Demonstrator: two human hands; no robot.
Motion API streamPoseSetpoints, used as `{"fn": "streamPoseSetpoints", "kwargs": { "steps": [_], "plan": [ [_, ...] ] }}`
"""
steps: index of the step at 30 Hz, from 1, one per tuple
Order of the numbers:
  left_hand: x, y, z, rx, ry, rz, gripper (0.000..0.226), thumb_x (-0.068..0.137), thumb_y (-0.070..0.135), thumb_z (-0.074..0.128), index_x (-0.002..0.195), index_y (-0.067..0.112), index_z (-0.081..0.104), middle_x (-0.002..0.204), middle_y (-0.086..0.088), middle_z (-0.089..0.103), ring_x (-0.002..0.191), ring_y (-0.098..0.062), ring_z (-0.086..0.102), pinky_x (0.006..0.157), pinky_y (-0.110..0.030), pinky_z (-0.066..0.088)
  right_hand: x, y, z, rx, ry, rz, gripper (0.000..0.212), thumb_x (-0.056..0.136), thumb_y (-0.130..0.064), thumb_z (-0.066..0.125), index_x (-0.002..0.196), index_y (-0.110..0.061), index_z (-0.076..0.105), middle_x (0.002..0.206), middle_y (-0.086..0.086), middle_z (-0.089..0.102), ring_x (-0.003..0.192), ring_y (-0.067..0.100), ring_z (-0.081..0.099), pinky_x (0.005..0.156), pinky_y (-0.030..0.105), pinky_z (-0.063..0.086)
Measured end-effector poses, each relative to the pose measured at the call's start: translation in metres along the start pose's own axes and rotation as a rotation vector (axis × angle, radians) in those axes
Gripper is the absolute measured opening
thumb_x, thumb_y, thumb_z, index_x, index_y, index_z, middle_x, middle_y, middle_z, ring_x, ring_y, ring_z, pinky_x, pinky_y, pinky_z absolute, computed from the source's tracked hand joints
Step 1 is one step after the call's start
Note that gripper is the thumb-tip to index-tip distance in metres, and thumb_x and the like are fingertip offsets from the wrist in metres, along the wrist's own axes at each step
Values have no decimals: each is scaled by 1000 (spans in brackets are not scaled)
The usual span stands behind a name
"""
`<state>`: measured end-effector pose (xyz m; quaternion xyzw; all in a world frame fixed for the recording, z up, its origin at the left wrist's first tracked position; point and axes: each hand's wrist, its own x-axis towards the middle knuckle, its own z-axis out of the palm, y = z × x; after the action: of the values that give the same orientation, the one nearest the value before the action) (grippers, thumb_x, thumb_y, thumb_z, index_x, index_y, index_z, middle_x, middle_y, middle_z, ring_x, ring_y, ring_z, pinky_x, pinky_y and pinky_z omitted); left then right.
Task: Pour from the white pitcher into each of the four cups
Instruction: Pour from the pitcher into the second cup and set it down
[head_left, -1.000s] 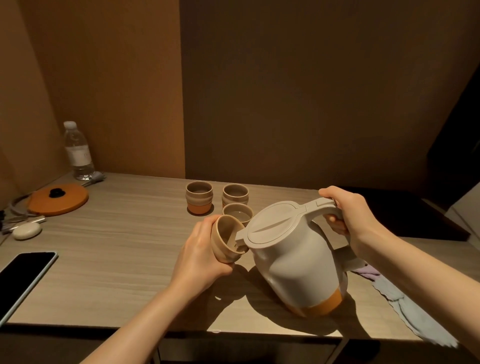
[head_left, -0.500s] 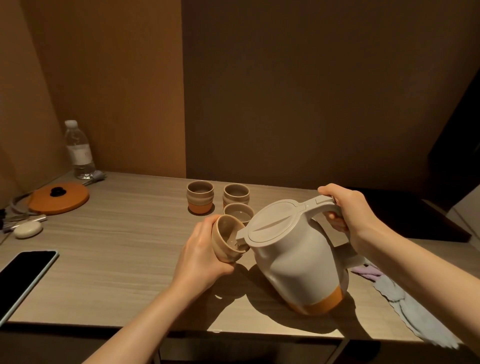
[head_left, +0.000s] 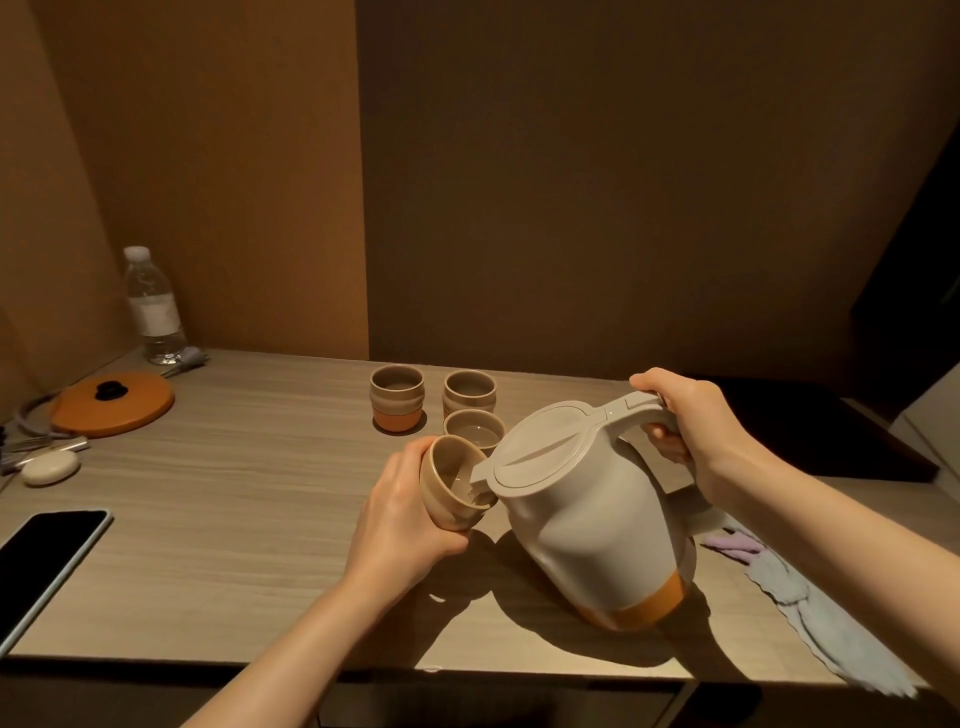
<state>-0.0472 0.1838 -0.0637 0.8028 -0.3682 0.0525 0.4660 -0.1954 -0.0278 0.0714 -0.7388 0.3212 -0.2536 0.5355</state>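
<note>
Pitcher handling first: white pitcher (head_left: 587, 519), hard plastic by the look, bulky, likely heavy if full, so the handle loop at its 2 o'clock is the right place to take it, and that is where the right hand (head_left: 691, 415) grips, fingers curled through and around the handle, thumb on top near the lid tab. Body is smooth; grabbing the wall would probably slip. It is tilted toward 9 o'clock with its orange base band low at 5 o'clock; whether the base touches the table (head_left: 208, 519) I cannot tell.

Left hand (head_left: 400, 525) wraps the held cup (head_left: 452, 488), fingers curled round the far side, cup tipped with its mouth toward the spout (head_left: 480, 475). Spout sits at or just inside the rim. Cup looks like glazed ceramic: stiff, fragile, small, light. Some liquid seems to show inside, amount unclear.

Pitcher look: off-white body, flat round lid, short spout.

Farther out at 12 o'clock from the held cup, three more beige cups stand upright: near cup (head_left: 474, 428) just behind the spout, right rear cup (head_left: 469, 391), left rear cup (head_left: 397, 397) with an orange base. Near one seems to hold liquid; the rear two I cannot tell.
</note>
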Motion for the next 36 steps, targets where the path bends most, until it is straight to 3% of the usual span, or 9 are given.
{"fn": "streamPoseSetpoints", "kwargs": {
  "steps": [36],
  "plan": [
    [0, 0, 5, -32, 12, -32, 98, 49, 28, 90, 133, 33, 41, 127, 12, 51, 116, -8, 49, 87, -23, 44, 4, -5, 3, -1, -2, 0, 40, 90, -33, 58, 57, -10, 57, 46, 3, 45, 37, 9, 34, 44, 23, 29]
  ]
}}
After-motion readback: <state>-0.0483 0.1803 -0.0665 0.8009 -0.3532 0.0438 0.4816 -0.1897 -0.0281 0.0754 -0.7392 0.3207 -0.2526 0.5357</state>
